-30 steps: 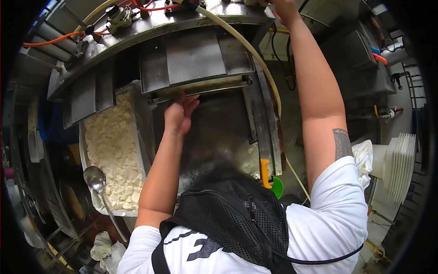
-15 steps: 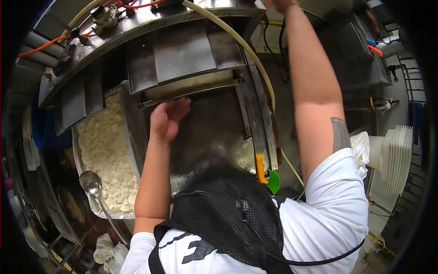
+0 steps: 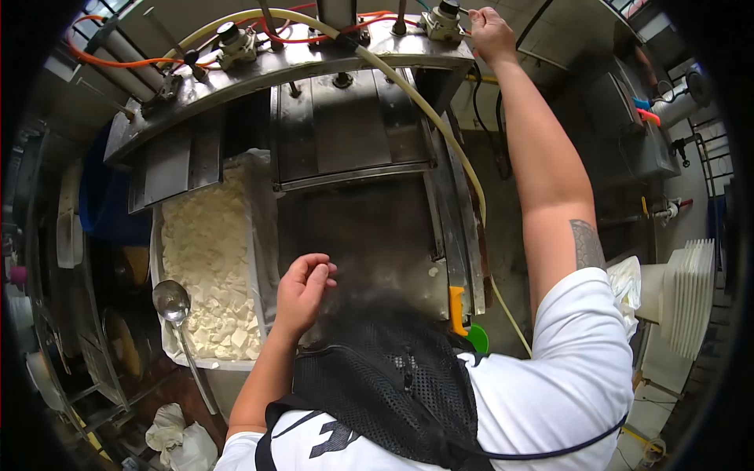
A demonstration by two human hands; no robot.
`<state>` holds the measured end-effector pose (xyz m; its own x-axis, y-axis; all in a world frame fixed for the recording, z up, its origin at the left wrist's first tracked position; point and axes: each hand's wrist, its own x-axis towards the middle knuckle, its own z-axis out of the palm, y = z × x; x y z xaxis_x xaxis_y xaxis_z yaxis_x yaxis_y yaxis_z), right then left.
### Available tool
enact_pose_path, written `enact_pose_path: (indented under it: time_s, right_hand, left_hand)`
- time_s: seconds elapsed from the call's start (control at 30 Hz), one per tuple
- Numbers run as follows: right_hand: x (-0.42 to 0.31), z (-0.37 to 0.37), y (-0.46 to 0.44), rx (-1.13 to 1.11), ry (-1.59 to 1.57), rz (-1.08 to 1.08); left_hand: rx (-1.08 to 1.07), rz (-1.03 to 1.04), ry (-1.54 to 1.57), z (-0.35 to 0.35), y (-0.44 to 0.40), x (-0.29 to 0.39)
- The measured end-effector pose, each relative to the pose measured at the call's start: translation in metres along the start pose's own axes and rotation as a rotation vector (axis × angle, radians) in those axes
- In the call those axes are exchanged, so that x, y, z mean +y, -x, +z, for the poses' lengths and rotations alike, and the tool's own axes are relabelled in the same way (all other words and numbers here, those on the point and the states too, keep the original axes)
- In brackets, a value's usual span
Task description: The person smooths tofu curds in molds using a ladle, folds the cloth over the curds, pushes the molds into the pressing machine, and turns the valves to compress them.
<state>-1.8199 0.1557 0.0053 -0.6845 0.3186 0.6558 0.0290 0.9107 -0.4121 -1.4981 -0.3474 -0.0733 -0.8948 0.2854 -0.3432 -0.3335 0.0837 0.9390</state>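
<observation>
My right hand (image 3: 493,38) is raised at the far right end of a steel beam, beside a black-topped regulator (image 3: 442,22). Its fingers are curled closed, and what they grip is hidden. Low over a dark steel work surface (image 3: 357,235), my left hand (image 3: 302,292) is loosely bent with nothing visible in it. Beyond it lies a flat steel press plate (image 3: 349,129) with bolts on top, under the beam. Left of my left hand stands a lined white tub (image 3: 263,235) of broken white curd (image 3: 208,243).
A long-handled ladle (image 3: 171,302) leans across the tub's near left edge. A yellow-handled tool (image 3: 456,310) and a green item (image 3: 477,339) sit at the surface's right edge. A pale hose (image 3: 463,157) arches over the press. Stacked white panels (image 3: 691,290) stand far right.
The press plate has come down, and the pale slab seen beneath it is now covered. My left hand has drawn back toward me from the plate's edge. The head view has shifted.
</observation>
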Motion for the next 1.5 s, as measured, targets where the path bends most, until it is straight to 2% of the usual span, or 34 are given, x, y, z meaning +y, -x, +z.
enact_pose_path:
  time_s: [0.1,0.13,0.17,0.23,0.27,0.3,0.33,0.37,0.4,0.47,0.5,0.53,0.57,0.63,0.67,0.7,0.73,0.77,0.83,0.87,0.93,0.97,1.07,1.13,1.17,1.23,1.3,1.33,1.37,1.4,1.47,1.5]
  right_hand:
    - [0.027,0.003,-0.019,-0.123,0.015,-0.099]
    - [0.024,-0.007,-0.030,-0.377,0.077,0.070]
    - [0.007,-0.013,-0.022,-0.370,0.076,0.067]
    - [-0.028,-0.030,-0.008,-0.195,0.689,0.091]
    - [-0.043,-0.044,0.012,-0.135,0.592,0.032]
    - [-0.037,-0.045,0.039,0.033,0.402,-0.180]
    - [-0.028,-0.044,0.072,0.114,0.316,-0.479]
    - [-0.077,-0.089,0.132,-0.046,0.036,-0.399]
    - [-0.080,-0.104,0.187,-0.135,-0.249,-0.581]
    - [-0.102,-0.152,0.310,-0.530,-0.444,-0.702]
    - [-0.097,-0.168,0.370,-0.685,-0.554,-0.625]
    - [-0.101,-0.196,0.420,-0.870,-0.460,-0.474]
    - [-0.102,-0.214,0.465,-0.891,-0.373,-0.341]
    - [-0.089,-0.235,0.543,-0.698,-0.493,-0.041]
    - [-0.084,-0.248,0.565,-0.695,-0.500,-0.040]
    - [-0.081,-0.261,0.585,-0.751,-0.540,0.284]
    - [-0.075,-0.273,0.602,-0.797,-0.570,0.612]
    - [-0.068,-0.281,0.612,-0.797,-0.576,0.618]
    - [-0.052,-0.291,0.620,-0.722,-0.524,0.464]
    - [-0.050,-0.299,0.616,-0.726,-0.534,0.497]
    - [-0.041,-0.303,0.616,-0.676,-0.543,0.533]
    - [-0.040,-0.307,0.616,-0.651,-0.557,0.551]
    - [-0.043,-0.309,0.625,-0.625,-0.651,0.596]
    - [-0.057,-0.315,0.627,-0.664,-0.645,0.589]
    - [-0.067,-0.318,0.627,-0.685,-0.651,0.583]
    - [-0.089,-0.319,0.632,-0.706,-0.710,0.517]
    - [-0.114,-0.334,0.634,-0.725,-0.727,0.466]
    - [-0.127,-0.340,0.632,-0.783,-0.688,0.415]
    - [-0.131,-0.335,0.641,-0.776,-0.652,0.320]
    - [-0.147,-0.338,0.641,-0.765,-0.609,0.241]
    - [-0.184,-0.342,0.641,-0.766,-0.557,0.175]
    - [-0.200,-0.337,0.646,-0.747,-0.548,0.126]
  left_hand:
    - [-0.010,-0.017,0.007,-0.002,0.012,-0.004]
    - [-0.009,-0.008,0.011,-0.001,0.015,-0.007]
    - [0.021,0.007,0.000,-0.002,0.021,-0.010]
    - [0.046,0.044,-0.014,-0.004,0.032,-0.015]
    - [0.070,0.089,-0.119,-0.006,0.040,-0.021]
    - [0.092,0.125,-0.224,-0.008,0.051,-0.026]
    - [0.106,0.130,-0.307,-0.010,0.060,-0.030]
    - [0.112,0.144,-0.303,-0.014,0.067,-0.041]
    - [0.111,0.162,-0.374,-0.018,0.073,-0.057]
    - [0.111,0.157,-0.494,-0.017,0.085,-0.072]
    - [0.117,0.163,-0.501,-0.015,0.089,-0.074]
    - [0.096,0.179,-0.552,-0.012,0.094,-0.077]
    - [0.077,0.195,-0.601,-0.007,0.100,-0.078]
    - [0.054,0.164,-0.603,0.006,0.111,-0.069]
    - [0.046,0.153,-0.633,0.015,0.116,-0.063]
    - [0.034,0.142,-0.664,0.022,0.124,-0.060]
    - [0.088,0.222,-0.736,0.026,0.129,-0.069]
    - [0.086,0.218,-0.743,0.031,0.138,-0.062]
    - [0.010,0.320,-1.043,0.038,0.159,-0.044]
    - [0.071,0.470,-1.071,0.028,0.162,-0.062]
    - [0.256,0.605,-1.123,0.002,0.178,-0.075]
    - [0.349,0.533,-1.103,-0.013,0.191,-0.072]
    - [0.700,0.433,-1.427,-0.092,0.224,-0.085]
    - [0.941,0.234,-1.580,-0.132,0.251,-0.085]
    - [1.027,0.103,-1.546,-0.141,0.261,-0.080]
    - [1.115,-0.011,-1.529,-0.176,0.273,-0.088]
    - [1.105,-0.239,-1.404,-0.213,0.273,-0.097]
    - [1.011,-0.401,-1.335,-0.233,0.273,-0.099]
    - [0.949,-0.458,-1.285,-0.252,0.273,-0.105]
    - [0.909,-0.461,-1.259,-0.265,0.275,-0.112]
    - [0.789,-0.203,-1.235,-0.317,0.275,-0.159]
    - [0.757,-0.176,-1.248,-0.329,0.275,-0.172]
